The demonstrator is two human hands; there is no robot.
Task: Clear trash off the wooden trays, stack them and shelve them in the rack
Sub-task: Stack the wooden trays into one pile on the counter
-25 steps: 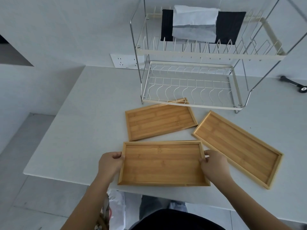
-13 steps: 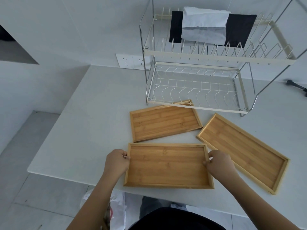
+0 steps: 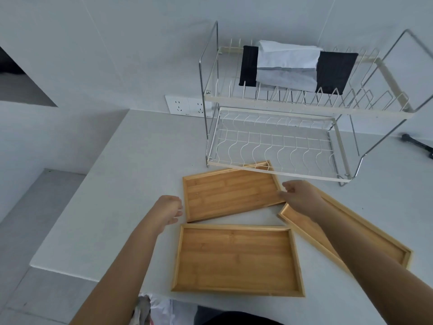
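1. White walls back a pale grey bench [image 3: 131, 174] that carries three wooden trays and a wire rack [image 3: 276, 141].
2. Left hand [image 3: 168, 211] hangs loosely curled and holds nothing, just beside the left edge of the far tray [image 3: 229, 195].
3. Right hand [image 3: 302, 195] has its fingers spread at the far tray's right edge, seemingly touching the rim; no grip is closed on it.
4. Near tray [image 3: 236, 259] lies below and between both hands, apart from them, at the bench's front edge.
5. Right tray [image 3: 379, 245] lies angled under the right forearm.
6. Beyond both hands, the far tray's back corner tucks under the rack's lower tier; dark and white cloths [image 3: 290, 64] lie on the upper tier.
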